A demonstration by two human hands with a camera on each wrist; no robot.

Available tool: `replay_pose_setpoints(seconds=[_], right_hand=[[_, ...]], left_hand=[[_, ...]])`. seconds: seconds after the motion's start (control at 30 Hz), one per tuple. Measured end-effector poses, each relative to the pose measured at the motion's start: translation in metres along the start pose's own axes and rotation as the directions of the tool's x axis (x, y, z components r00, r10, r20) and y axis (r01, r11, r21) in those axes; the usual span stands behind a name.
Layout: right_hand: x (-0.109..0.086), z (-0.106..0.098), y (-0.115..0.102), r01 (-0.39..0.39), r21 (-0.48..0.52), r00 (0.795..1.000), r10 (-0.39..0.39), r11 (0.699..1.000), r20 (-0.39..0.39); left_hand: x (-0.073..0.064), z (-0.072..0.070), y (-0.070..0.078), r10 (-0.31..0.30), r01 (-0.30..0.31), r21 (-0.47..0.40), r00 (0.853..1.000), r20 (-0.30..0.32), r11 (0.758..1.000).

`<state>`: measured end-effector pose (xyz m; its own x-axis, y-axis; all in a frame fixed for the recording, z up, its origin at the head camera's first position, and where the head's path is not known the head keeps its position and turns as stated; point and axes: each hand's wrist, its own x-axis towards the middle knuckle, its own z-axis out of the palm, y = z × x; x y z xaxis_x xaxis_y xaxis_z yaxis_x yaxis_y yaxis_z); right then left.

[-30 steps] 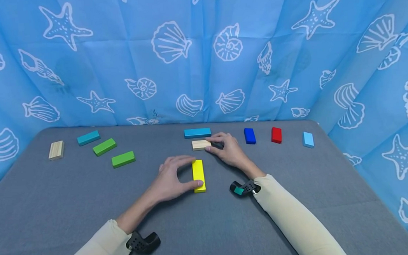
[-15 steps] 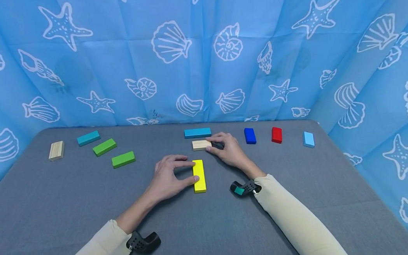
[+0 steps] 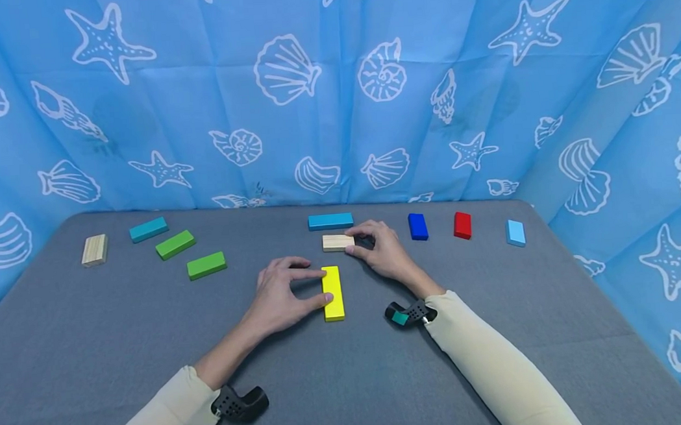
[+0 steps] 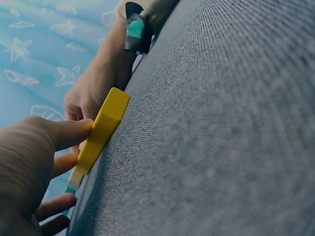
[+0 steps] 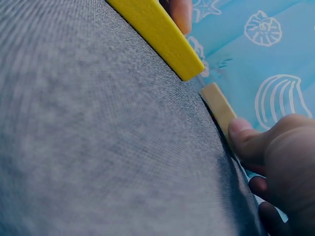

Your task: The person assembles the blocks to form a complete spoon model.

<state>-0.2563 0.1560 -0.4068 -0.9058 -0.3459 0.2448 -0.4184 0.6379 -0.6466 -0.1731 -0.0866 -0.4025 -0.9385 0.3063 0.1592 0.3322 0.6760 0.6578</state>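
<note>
Yellow, smooth-faced oblong block lies flat at mid-table in my head feed. Behind everything hangs a blue curtain printed with white shells and starfish; before it spreads a table covered in grey woven cloth.

The relation I weigh most is the right angle: the yellow block's long axis points away from the person, straight towards a pale, natural-grain wooden block that lies crosswise just beyond its far end, a strip of cloth showing between them. Past that, a long teal-blue oblong block runs parallel to the pale one, also apart from it.

The left hand is nearer the yellow block, which lies to its right. Its thumb and index fingertip are well apart from each other, both touching the block's left side rather than closing round it. I judge that contact light. The right hand pinches the pale block's right end, thumb on the near side, index on the far; its other fingers are mostly hidden from me.
</note>
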Motion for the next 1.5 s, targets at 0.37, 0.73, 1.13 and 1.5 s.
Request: replay_pose_setpoints(seconds=[0.37, 0.73, 1.13, 1.5], right_hand=[[-0.0006, -0.0046, -0.0047, 0.020, 0.107, 0.995, -0.030, 0.994, 0.097], [-0.0028, -0.0044, -0.0072, 0.045, 0.122, 0.978, -0.069, 0.991, 0.195], [-0.0031, -0.0046, -0.0072, 0.041, 0.130, 0.978, -0.066, 0.991, 0.196], [-0.0026, -0.0050, -0.0056, 0.095, 0.133, 0.972, -0.120, 0.987, 0.200]], left_hand=[[-0.0009, -0.0005, 0.0019, -0.012, 0.012, -0.009, 1.000, 0.000, 1.000], [-0.0007, 0.0004, 0.0023, -0.023, 0.023, -0.009, 1.000, -0.001, 1.000], [-0.0004, -0.0007, 0.0022, -0.031, 0.031, -0.012, 1.000, 0.000, 0.999], [0.0002, 0.0004, 0.0018, -0.027, 0.027, -0.007, 1.000, -0.005, 1.000]])
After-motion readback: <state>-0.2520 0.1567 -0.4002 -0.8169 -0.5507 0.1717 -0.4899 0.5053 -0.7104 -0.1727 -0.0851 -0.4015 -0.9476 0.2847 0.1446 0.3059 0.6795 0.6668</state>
